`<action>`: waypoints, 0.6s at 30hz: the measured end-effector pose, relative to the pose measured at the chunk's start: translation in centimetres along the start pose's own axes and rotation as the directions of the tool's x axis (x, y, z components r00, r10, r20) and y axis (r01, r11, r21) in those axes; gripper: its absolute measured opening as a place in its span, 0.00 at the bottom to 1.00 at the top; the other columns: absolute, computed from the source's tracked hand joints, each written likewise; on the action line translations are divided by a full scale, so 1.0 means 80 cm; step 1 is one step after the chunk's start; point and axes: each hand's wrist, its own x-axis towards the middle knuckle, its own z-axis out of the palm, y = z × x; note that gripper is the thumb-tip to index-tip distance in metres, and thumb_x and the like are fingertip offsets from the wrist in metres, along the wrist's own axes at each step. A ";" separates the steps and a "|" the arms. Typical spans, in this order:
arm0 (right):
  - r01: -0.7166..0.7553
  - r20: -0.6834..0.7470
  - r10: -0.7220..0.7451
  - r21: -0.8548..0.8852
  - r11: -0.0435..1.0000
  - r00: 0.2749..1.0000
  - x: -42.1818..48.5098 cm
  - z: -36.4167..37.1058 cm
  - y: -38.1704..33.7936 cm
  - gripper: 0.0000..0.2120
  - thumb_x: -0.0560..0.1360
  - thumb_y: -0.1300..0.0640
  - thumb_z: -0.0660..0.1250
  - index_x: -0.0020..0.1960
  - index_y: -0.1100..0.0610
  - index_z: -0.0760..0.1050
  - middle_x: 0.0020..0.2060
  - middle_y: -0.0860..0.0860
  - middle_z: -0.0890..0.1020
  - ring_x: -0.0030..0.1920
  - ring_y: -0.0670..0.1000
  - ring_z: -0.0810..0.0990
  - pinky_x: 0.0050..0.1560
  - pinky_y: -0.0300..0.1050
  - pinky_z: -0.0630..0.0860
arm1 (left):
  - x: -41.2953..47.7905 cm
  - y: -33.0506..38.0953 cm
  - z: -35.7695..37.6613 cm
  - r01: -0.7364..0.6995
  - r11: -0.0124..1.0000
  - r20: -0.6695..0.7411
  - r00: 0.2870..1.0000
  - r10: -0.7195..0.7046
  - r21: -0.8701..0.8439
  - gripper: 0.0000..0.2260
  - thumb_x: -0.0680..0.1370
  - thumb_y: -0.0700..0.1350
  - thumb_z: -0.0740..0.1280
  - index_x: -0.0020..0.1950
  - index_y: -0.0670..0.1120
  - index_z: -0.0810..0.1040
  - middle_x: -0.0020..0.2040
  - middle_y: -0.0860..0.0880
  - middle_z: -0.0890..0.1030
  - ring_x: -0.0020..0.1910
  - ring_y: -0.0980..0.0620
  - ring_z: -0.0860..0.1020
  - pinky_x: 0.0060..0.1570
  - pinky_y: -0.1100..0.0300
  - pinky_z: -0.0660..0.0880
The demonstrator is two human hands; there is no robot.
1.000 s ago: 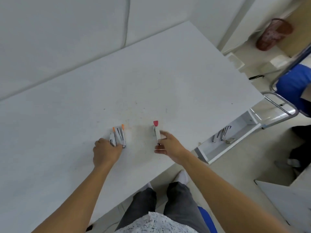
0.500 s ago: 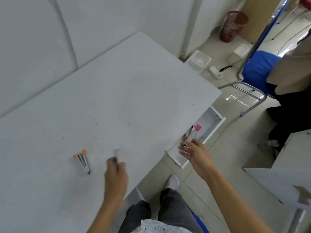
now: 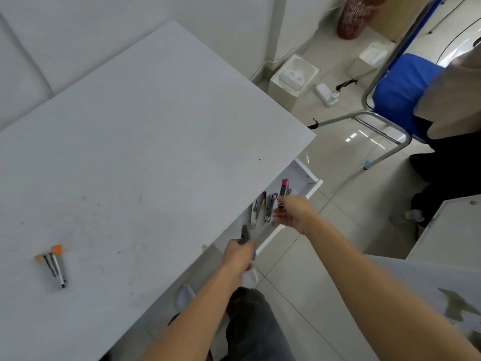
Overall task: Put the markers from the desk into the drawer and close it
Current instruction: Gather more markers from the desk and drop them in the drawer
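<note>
The white drawer [image 3: 313, 187] stands open under the desk's right edge, with several markers [image 3: 261, 209] lying inside. My right hand [image 3: 292, 213] hovers over the drawer and grips a pink-capped marker [image 3: 283, 187] that points away from me. My left hand [image 3: 239, 254] is at the desk's edge just before the drawer, closed around a dark-capped marker [image 3: 244, 231]. Two orange-capped markers [image 3: 54, 261] lie side by side on the white desk [image 3: 145, 142] at the lower left.
A blue chair with a metal frame [image 3: 398, 92] stands to the right of the desk, with a person's dark legs beside it. White boxes [image 3: 294, 74] and a red bin [image 3: 356, 14] sit on the floor at the back. Another white tabletop [image 3: 447, 230] is at the right.
Both hands lifted one marker each off the desk and carried them right to the open drawer. The view swung right. Two orange markers stayed on the desk.
</note>
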 end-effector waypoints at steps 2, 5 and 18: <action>-0.013 0.000 0.013 -0.122 0.993 1.000 0.024 0.004 -0.021 0.05 0.80 0.65 0.60 0.51 0.66 0.73 0.31 0.60 0.80 0.22 0.53 0.80 0.22 0.43 0.80 | 0.022 0.011 0.005 0.002 1.000 -0.084 0.997 -0.002 -0.004 0.06 0.76 0.45 0.64 0.43 0.42 0.75 0.33 0.46 0.76 0.28 0.52 0.72 0.25 0.63 0.69; -0.063 0.002 0.064 -0.197 0.978 0.998 0.049 0.007 -0.037 0.06 0.80 0.69 0.56 0.54 0.65 0.69 0.23 0.58 0.81 0.17 0.53 0.79 0.17 0.43 0.77 | 0.049 0.021 0.010 -0.007 1.000 -0.166 0.986 0.010 0.017 0.09 0.76 0.47 0.64 0.45 0.41 0.75 0.35 0.46 0.78 0.31 0.50 0.76 0.27 0.63 0.71; 0.179 -0.299 -0.164 0.025 0.983 0.940 0.024 0.024 0.008 0.23 0.75 0.70 0.58 0.66 0.53 0.69 0.56 0.53 0.77 0.55 0.59 0.83 0.53 0.56 0.82 | 0.048 0.009 0.016 -0.050 0.997 -0.192 0.981 0.039 -0.055 0.26 0.74 0.39 0.67 0.71 0.38 0.65 0.67 0.40 0.73 0.60 0.40 0.78 0.64 0.46 0.73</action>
